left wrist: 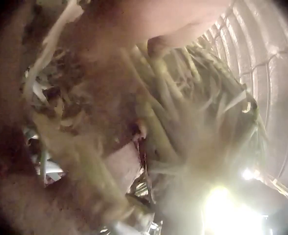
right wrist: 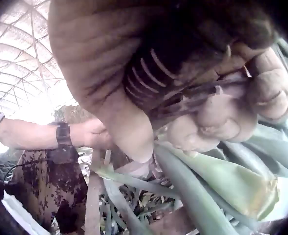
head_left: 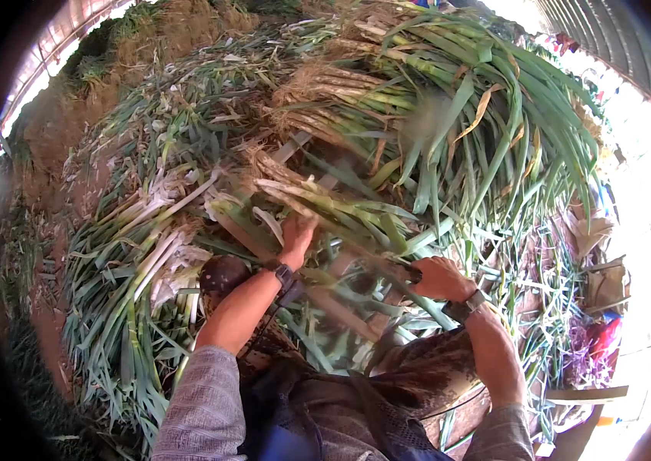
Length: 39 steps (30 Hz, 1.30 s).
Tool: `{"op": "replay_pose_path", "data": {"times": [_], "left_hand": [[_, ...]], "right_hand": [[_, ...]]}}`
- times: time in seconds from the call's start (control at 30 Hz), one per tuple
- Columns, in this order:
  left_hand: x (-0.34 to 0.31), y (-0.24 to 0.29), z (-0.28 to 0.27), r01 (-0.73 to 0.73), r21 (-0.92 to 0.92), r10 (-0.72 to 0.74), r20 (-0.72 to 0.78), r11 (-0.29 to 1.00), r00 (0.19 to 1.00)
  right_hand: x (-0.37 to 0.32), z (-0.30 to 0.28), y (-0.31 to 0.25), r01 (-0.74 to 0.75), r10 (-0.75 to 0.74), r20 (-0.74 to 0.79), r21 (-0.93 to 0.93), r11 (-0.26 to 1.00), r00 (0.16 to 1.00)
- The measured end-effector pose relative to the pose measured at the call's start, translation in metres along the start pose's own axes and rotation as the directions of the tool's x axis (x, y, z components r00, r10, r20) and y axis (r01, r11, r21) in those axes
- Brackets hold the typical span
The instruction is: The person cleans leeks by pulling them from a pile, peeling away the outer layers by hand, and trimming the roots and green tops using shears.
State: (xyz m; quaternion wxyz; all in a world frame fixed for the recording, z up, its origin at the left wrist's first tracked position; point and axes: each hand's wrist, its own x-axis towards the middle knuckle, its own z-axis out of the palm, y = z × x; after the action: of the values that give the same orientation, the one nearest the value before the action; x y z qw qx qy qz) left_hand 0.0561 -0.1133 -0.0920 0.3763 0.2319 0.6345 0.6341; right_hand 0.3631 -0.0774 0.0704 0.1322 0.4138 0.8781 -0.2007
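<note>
My left hand [head_left: 297, 240] grips the lower side of a small bunch of leeks [head_left: 341, 206], whose pale root ends point up and left. In the left wrist view, blurred leek stalks [left wrist: 156, 129] run close by the fingers. To the right, my right hand [head_left: 442, 280] is curled round a dark handle [right wrist: 151, 73] with pale ridges, seen in the right wrist view. Whatever extends from that handle is blurred, and I cannot tell what tool it is. Broad green leek leaves [right wrist: 198, 191] lie just under the right fingers.
A large heap of untrimmed leeks [head_left: 487, 115] lies ahead and to the right. Leeks with white stems [head_left: 149, 261] are piled on the left. Loose cut leaves [head_left: 325, 330] litter the space between the knees. Purple string [head_left: 591, 361] lies at the far right.
</note>
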Motion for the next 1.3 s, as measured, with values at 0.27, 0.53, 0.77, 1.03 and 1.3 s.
{"op": "replay_pose_path", "data": {"times": [0.27, 0.53, 0.77, 1.03, 1.3], "left_hand": [[0.024, -0.015, 0.027, 0.328, -0.184, -0.285, 0.225, 0.926, 0.932], [0.003, 0.013, 0.034, 0.324, -0.464, -0.204, 0.289, 0.824, 0.935], [-0.017, 0.018, -0.017, 0.424, -0.031, -0.379, 0.393, 0.905, 0.838], [-0.016, 0.004, -0.013, 0.457, -0.227, -0.402, 0.249, 0.86, 0.881], [-0.018, 0.003, -0.005, 0.49, -0.291, -0.45, 0.197, 0.822, 0.871]], "right_hand": [[-0.001, -0.001, 0.005, -0.058, 0.051, -0.259, -0.018, 0.998, 0.964], [-0.008, -0.003, 0.023, -0.018, 0.017, -0.086, -0.009, 1.0, 0.996], [-0.024, 0.007, 0.024, 0.004, -0.009, -0.067, -0.082, 0.997, 0.998], [-0.018, 0.028, 0.016, 0.024, -0.051, -0.127, -0.209, 0.978, 0.991], [0.011, 0.037, 0.017, 0.047, -0.07, -0.169, -0.132, 0.99, 0.983]]}}
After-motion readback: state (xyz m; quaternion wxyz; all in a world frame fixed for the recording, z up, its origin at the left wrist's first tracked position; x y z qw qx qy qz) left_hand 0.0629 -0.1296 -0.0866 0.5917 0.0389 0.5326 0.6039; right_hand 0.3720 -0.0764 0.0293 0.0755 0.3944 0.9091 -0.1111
